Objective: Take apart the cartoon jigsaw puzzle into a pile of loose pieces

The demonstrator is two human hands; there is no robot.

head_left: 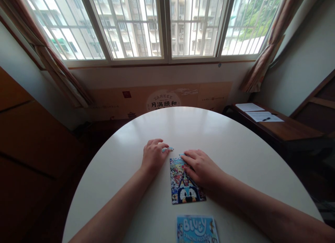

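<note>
A small jigsaw puzzle [178, 173] lies on the white round table, showing a blue cartoon dog's head below a crowded, colourful pattern. Just beyond its top left corner, my left hand [154, 154] pinches a small light-blue puzzle piece [168, 149] between thumb and fingers, close to the tabletop. My right hand [201, 166] rests with fingers stretched out over the puzzle's upper right part and hides it. By these fingertips a bit of light blue sticks out past the top edge. Nearer to me lies a light-blue picture card [197, 229] with "Bluey" lettering, cut off by the frame.
The round table [110, 187] has its curved far edge before a barred window [164, 26]. At right, a brown side table [293, 126] bears papers [264, 116] and a pen [266, 119]. A wooden cabinet [28, 131] stands at left.
</note>
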